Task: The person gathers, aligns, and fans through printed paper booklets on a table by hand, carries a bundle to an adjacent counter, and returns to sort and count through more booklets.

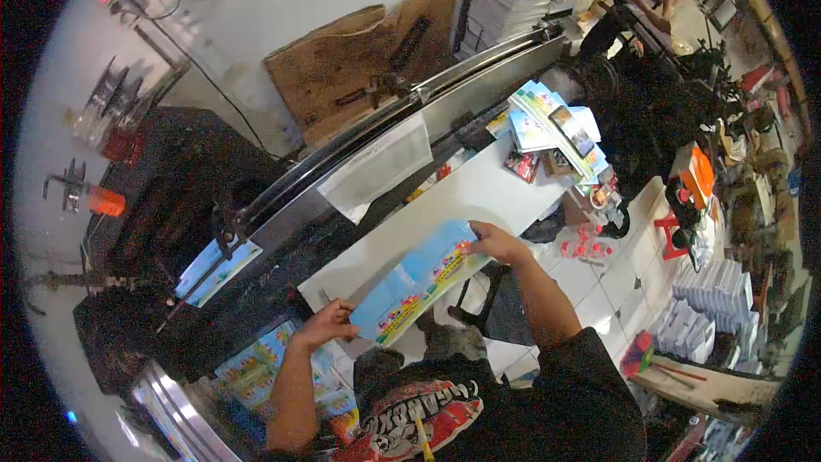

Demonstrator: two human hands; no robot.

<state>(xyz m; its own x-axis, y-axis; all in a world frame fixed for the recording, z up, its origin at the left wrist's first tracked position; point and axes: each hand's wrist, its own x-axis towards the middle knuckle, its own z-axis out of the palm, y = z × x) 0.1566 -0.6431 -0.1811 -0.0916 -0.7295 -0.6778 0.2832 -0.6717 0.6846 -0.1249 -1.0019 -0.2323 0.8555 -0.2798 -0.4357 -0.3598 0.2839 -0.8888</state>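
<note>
A long light-blue printed sheet [419, 278] with colourful lettering and small figures is stretched between my two hands, over the near edge of a white tabletop [376, 244]. My left hand [332, 322] pinches its lower left end. At the upper right end, my right hand [494, 242] grips the sheet with fingers closed on the edge. To the right on the same table lies a pile of similar printed sheets [534, 111], with a phone-like dark object [571, 131] on top. More printed sheets [286, 359] are spread low on the left, beside my left forearm.
A long metal machine bar [342, 162] with a white paper [380, 167] on it runs behind the table. Another printed sheet [218, 272] sits in the machine at left. Red-capped bottles [587, 244] stand on the tiled floor. Paper stacks [714, 291] are at right; another person [663, 8] is at the upper right.
</note>
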